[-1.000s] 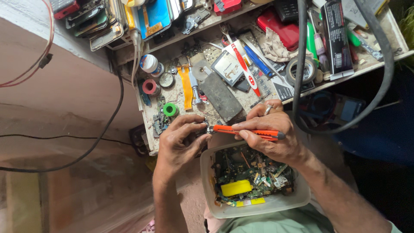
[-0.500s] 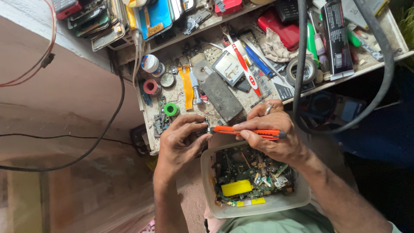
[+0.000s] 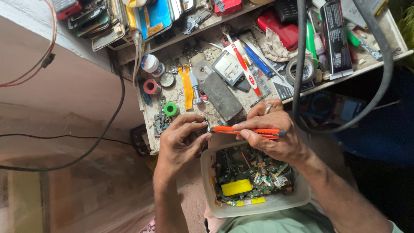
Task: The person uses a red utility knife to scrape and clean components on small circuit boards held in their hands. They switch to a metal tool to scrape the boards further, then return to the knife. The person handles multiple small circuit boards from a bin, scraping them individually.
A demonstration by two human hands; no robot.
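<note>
My right hand (image 3: 274, 131) grips an orange utility knife (image 3: 246, 131), its tip pointing left. That tip meets a small dark part pinched between the fingers of my left hand (image 3: 183, 140). The part is mostly hidden by my fingers. Both hands hover just above the front edge of a cluttered workbench (image 3: 151, 129). Below them, on my lap, sits a pale plastic tub (image 3: 258, 205) full of green circuit boards and a yellow piece.
The bench holds a dark phone body (image 3: 221, 96), red and green tape rolls (image 3: 151, 86), a red-handled tool (image 3: 246, 69), a blue pen (image 3: 258, 61), a grey tape roll (image 3: 302, 69). A thick black hose (image 3: 384, 64) loops at right. Phones are stacked at the back left (image 3: 103, 21).
</note>
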